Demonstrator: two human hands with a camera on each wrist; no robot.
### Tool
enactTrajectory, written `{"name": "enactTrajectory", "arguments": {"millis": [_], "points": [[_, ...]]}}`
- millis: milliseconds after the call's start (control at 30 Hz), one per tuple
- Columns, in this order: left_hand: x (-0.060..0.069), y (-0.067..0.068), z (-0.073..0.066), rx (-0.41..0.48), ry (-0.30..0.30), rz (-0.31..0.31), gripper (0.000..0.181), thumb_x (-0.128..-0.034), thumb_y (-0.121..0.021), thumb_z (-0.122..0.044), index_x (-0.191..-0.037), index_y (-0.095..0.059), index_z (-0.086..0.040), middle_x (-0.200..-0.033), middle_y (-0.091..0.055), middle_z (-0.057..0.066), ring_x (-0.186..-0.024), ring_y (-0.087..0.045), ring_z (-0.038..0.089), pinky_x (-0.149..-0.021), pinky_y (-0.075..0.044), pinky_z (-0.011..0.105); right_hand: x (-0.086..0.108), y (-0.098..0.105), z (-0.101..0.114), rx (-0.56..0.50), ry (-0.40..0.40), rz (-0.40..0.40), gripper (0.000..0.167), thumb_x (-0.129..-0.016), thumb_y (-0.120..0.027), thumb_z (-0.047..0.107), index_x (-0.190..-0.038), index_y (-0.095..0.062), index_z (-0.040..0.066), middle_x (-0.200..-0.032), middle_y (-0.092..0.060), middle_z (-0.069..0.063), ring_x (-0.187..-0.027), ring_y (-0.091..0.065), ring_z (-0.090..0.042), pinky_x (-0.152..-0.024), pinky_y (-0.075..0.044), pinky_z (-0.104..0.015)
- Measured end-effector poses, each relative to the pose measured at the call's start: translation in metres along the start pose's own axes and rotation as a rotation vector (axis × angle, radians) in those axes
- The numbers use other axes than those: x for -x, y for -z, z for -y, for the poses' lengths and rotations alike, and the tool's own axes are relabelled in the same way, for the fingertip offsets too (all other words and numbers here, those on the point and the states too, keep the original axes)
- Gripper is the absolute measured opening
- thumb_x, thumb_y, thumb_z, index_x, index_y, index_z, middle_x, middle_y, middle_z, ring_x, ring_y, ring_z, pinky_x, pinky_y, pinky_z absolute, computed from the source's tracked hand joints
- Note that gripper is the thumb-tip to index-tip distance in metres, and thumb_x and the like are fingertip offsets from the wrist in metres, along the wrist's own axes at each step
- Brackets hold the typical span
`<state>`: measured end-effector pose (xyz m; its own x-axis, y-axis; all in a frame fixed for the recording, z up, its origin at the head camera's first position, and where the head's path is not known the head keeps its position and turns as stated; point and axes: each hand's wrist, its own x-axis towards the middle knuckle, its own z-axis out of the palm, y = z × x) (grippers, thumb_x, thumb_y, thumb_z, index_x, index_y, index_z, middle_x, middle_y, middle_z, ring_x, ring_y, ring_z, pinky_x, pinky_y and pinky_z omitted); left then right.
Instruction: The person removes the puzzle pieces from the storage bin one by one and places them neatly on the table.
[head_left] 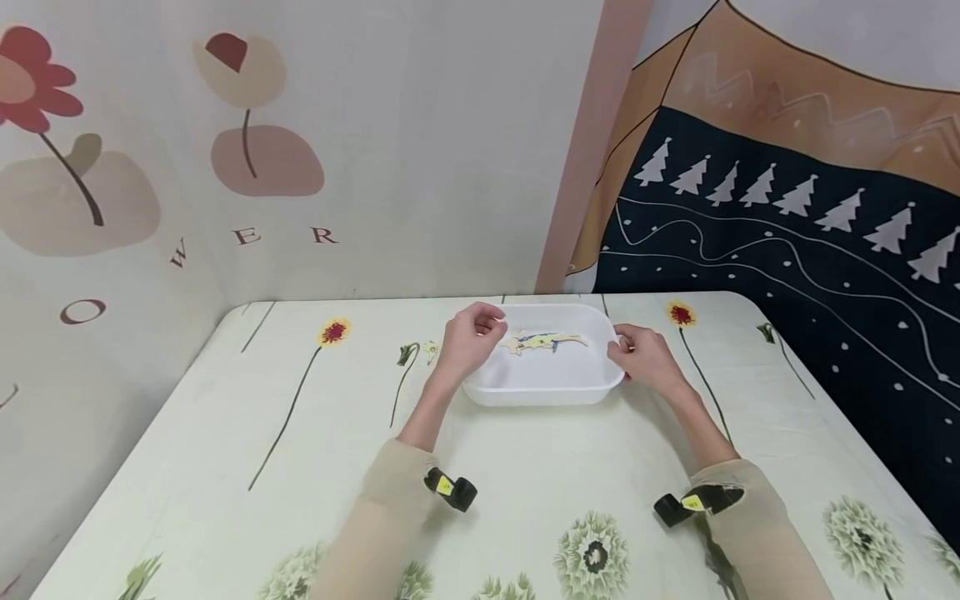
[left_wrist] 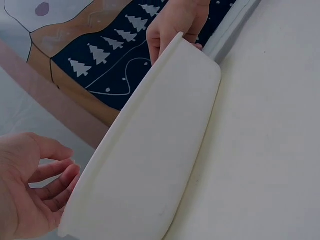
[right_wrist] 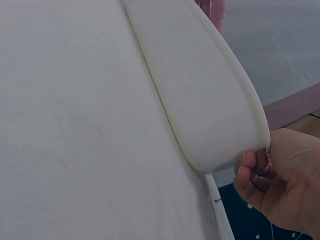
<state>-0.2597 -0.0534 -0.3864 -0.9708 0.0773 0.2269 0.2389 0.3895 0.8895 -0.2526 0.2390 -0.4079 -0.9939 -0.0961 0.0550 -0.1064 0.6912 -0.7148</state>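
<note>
A white rectangular tray (head_left: 540, 398) sits on the table, with a flat yellow and blue animal-shaped piece (head_left: 545, 341) lying inside. At the tray's left rim is my left hand (head_left: 468, 340); in the left wrist view this hand (left_wrist: 32, 185) has loosely bent fingers with nothing between them. My right hand (head_left: 647, 358) pinches the right rim, thumb on top. In the right wrist view, the right hand (right_wrist: 287, 182) has its fingers curled under the rim of the tray (right_wrist: 210, 100).
The table (head_left: 540, 475) has a cloth printed with flowers. Behind it hangs a pale curtain (head_left: 435, 167) with flower prints and letters, and at the right a dark cloth (head_left: 810, 250) with white trees. Each sleeve carries a small black wrist camera.
</note>
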Motion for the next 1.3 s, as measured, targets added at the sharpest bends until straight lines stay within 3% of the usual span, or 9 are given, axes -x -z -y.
{"name": "enactTrajectory", "arguments": {"millis": [633, 933, 1133, 1300], "points": [[-0.016, -0.03, 0.003, -0.059, 0.131, 0.097, 0.017, -0.0949, -0.065, -0.004, -0.11, -0.067, 0.002, -0.102, -0.068, 0.014, -0.096, -0.063, 0.026, -0.088, -0.051, 0.035, -0.001, 0.0, 0.001, -0.007, -0.001, 0.004, 0.043, -0.096, -0.054, 0.01, -0.133, -0.055, -0.01, -0.07, -0.048, -0.005, -0.055, -0.057, -0.019, -0.05, -0.046, -0.024], [-0.022, -0.041, 0.003, -0.073, 0.144, 0.176, 0.022, -0.0924, -0.063, 0.001, -0.114, -0.066, 0.006, -0.106, -0.068, 0.017, -0.1, -0.064, 0.028, -0.088, -0.053, 0.034, 0.0, -0.001, 0.0, -0.007, -0.004, 0.007, 0.041, -0.096, -0.054, 0.009, -0.132, -0.056, -0.009, -0.07, -0.047, -0.004, -0.056, -0.057, -0.018, -0.05, -0.046, -0.024], [-0.025, -0.047, 0.01, -0.176, 0.141, 0.28, 0.033, -0.0916, -0.064, 0.0, -0.124, -0.064, 0.005, -0.123, -0.066, 0.018, -0.115, -0.061, 0.03, -0.1, -0.047, 0.037, 0.0, -0.001, 0.001, -0.019, 0.007, 0.007, 0.04, -0.096, -0.054, 0.008, -0.132, -0.056, -0.01, -0.068, -0.047, -0.003, -0.056, -0.057, -0.017, -0.05, -0.047, -0.023], [-0.024, -0.049, 0.009, -0.229, 0.104, 0.273, 0.033, -0.0876, -0.064, 0.007, -0.12, -0.067, 0.006, -0.116, -0.069, 0.019, -0.109, -0.063, 0.029, -0.097, -0.048, 0.035, 0.0, -0.001, 0.0, -0.017, 0.002, 0.002, 0.04, -0.096, -0.054, 0.008, -0.131, -0.056, -0.01, -0.069, -0.047, -0.004, -0.055, -0.057, -0.017, -0.05, -0.047, -0.023]]}}
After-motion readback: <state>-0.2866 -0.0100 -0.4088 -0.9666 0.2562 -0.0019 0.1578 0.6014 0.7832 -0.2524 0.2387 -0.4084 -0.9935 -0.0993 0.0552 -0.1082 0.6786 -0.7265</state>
